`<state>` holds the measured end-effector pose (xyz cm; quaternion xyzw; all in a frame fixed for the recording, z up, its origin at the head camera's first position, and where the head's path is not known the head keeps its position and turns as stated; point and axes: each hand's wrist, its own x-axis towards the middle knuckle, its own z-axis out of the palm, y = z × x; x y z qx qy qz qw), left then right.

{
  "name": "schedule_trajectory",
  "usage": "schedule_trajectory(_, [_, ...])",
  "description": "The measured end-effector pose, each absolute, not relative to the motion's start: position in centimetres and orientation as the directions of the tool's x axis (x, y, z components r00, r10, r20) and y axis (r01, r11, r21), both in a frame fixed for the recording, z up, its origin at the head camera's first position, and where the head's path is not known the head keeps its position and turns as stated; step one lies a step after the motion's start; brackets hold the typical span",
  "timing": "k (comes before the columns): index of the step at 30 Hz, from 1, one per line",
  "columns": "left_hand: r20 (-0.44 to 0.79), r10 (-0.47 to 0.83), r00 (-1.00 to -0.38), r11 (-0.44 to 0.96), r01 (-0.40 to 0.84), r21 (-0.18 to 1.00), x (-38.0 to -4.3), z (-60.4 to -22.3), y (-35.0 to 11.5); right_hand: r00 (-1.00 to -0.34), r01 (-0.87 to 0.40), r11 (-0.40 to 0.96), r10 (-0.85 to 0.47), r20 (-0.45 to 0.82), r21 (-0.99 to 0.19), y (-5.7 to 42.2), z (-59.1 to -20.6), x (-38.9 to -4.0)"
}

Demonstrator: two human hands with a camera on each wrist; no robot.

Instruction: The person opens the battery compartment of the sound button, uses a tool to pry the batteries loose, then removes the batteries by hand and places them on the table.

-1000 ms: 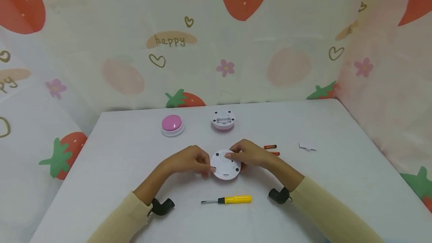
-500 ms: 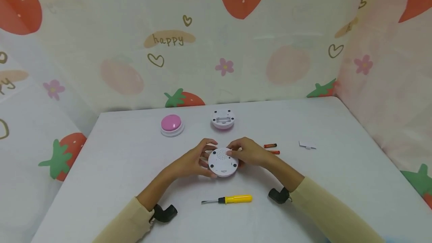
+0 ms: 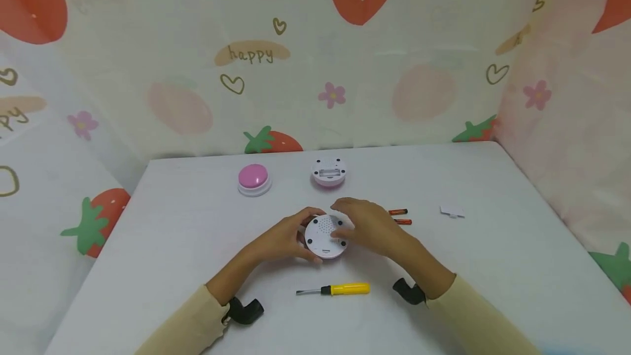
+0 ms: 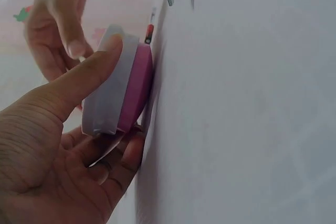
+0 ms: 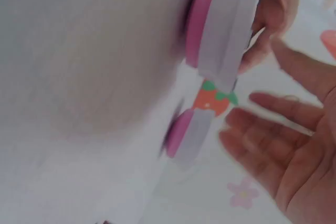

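A round push-button device [image 3: 323,244] with a white base and pink dome lies upside down near the middle of the table. Its underside shows small speaker holes and several dark round spots. My left hand [image 3: 283,239] grips it by the side, thumb on the near edge and fingers around the far side. In the left wrist view, the white base and pink dome [image 4: 137,85] sit between thumb and fingers. My right hand [image 3: 372,226] hovers over the device's right side with fingers spread and nothing held. From the right wrist view, its thumb and fingers stand apart from the base.
Two red batteries [image 3: 403,222] lie just beyond my right hand. Farther right is a small white battery cover [image 3: 452,212]. A yellow-handled screwdriver [image 3: 350,288] lies in front. Behind stand an upright pink button [image 3: 253,177] and an upturned one [image 3: 328,173] with its battery compartment exposed.
My left hand has gone from pinching the device's near-left edge to gripping its side. The right hand has let go of the rim, and its fingers have spread.
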<state>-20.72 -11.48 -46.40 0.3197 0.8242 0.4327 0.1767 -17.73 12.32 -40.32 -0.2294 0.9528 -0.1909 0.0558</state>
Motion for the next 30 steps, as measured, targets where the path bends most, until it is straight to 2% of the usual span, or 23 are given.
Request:
schedule_trajectory(5, [-0.017,0.691,-0.723,0.409,0.371,0.834,-20.9,-46.3,-11.6,-0.826,-0.537,0.788,-0.564,-0.004,-0.301,11.5,-40.2,-17.0])
schedule_trajectory(16, [0.004,0.711,-0.703,0.388,0.397,0.832,-20.8,-46.5,-11.4,-0.823,-0.536,0.810,-0.564,-0.066,-0.238,10.8,-40.3,-16.7])
schedule_trajectory(24, [0.001,0.681,-0.732,0.434,0.405,0.805,-20.7,-46.5,-11.3,-0.699,-0.708,0.698,-0.714,-0.032,-0.109,10.8,-40.4,-16.4])
schedule_trajectory(28, [-0.010,0.673,-0.739,0.438,0.387,0.811,-20.7,-46.6,-11.4,-0.672,-0.740,0.672,-0.740,-0.027,-0.027,10.7,-40.6,-16.1])
schedule_trajectory(30, [-0.007,0.668,-0.744,0.431,0.379,0.819,-20.6,-46.6,-11.4,-0.660,-0.751,0.658,-0.749,-0.049,0.054,10.7,-40.8,-15.9])
